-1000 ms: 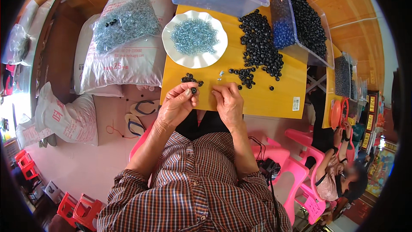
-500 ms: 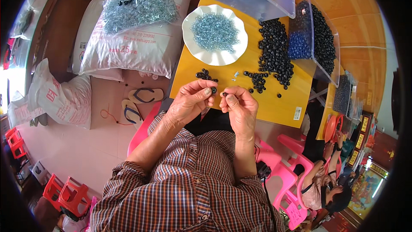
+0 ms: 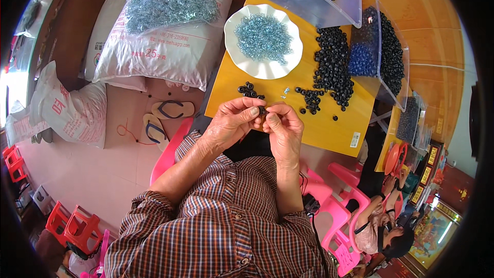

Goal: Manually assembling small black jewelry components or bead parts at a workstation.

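View: head camera, looking down over the lap and the yellow table (image 3: 329, 129); "near" means the person's side of it.
Left hand (image 3: 231, 126): thumb and forefinger pinch a small round black piece (image 3: 261, 110).
Right hand (image 3: 284, 131): thumb and forefinger are drawn together at the piece's right side, pinching there; whether they grip a second part of their own is hidden.
Black piece: held up between the fingertips of both hands, close by the table's near edge, left of that edge's middle.
Small black group (image 3: 248, 90): on the surface just beyond the left hand, toward the near left corner.
Loose clear pieces (image 3: 284, 93): a few, inward from the near edge, between that group and a black cluster (image 3: 311, 100).
Large black pile (image 3: 332, 59): beyond the cluster, along the right edge, beside a clear bin (image 3: 364, 32).
White scalloped plate (image 3: 232, 47): by the left edge toward the far end, holding pale blue clear pieces (image 3: 262, 37).
Good handling: the step looks like working small parts against each other at the fingertips. I would steady the left pinch low on the piece's sides, leave its facing side bare, and bring the right fingertips in squarely, pressing gently.
Risk: a tilted push could flip so small a piece loose; working farther in from the near edge would let the surface catch it.
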Motion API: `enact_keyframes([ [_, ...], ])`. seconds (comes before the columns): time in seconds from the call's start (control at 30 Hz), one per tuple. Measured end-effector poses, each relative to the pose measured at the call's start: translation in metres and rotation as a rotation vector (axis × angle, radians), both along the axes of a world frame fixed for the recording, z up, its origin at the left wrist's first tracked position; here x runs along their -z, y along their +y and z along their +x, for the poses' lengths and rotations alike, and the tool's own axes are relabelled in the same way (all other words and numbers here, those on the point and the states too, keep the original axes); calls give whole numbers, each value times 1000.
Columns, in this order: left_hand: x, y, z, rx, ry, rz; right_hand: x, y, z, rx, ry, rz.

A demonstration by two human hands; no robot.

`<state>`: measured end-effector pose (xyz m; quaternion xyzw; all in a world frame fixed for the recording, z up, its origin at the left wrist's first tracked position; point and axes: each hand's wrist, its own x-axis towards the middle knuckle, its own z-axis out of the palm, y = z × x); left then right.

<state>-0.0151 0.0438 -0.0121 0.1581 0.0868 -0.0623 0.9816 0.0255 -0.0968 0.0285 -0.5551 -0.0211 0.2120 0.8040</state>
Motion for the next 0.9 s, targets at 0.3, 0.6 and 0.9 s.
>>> enact_keyframes([
  [0.3, -1, 1, 1, -12, -27, -27, 2, -1, -1, 12, 34, 19],
  [0.6, 4, -1, 0, -25, -13, -29, 6, -1, -1, 13, 3, 0],
  [0.9, 2, -1, 0, -30, -23, -25, 6, 1, -2, 46, 9, -34],
])
